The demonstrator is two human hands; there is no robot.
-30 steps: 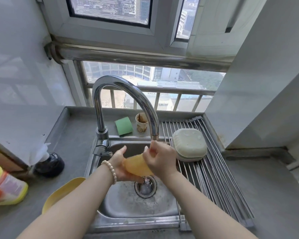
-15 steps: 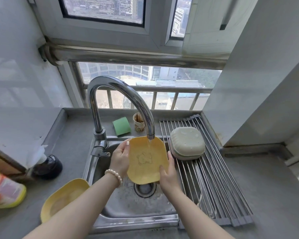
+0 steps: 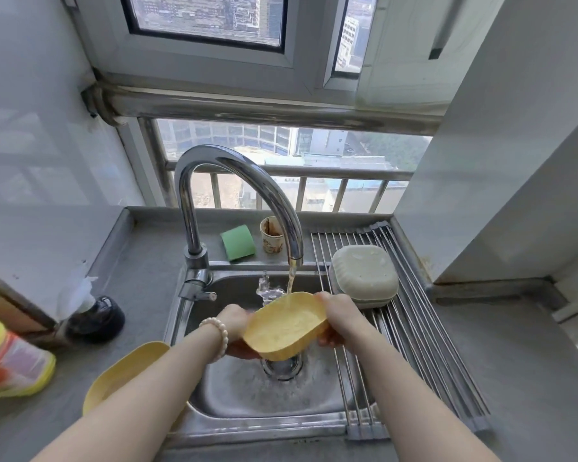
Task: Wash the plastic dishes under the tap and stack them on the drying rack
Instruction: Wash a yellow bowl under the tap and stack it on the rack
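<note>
A yellow plastic dish (image 3: 286, 326) is held over the sink (image 3: 247, 391), its hollow side up, under the running tap (image 3: 241, 181). My left hand (image 3: 236, 323) grips its left edge, with a bead bracelet on the wrist. My right hand (image 3: 339, 313) grips its right edge. Water from the spout strikes the dish's far rim and splashes. A second yellow dish (image 3: 121, 375) lies on the counter left of the sink, partly hidden by my left forearm. Pale green dishes (image 3: 364, 275) sit upside down, stacked on the roll-up drying rack (image 3: 414, 345) over the sink's right side.
A green sponge (image 3: 238, 243) and a stained paper cup (image 3: 271, 240) stand behind the sink. A dark bottle with white wrapping (image 3: 94, 315) and a yellow detergent bottle (image 3: 10, 361) are on the left counter. Walls close in on the left and right.
The dish faced me upright half a second ago; it has tipped to hollow side up and dropped lower under the stream. My hands have shifted to its left and right edges.
</note>
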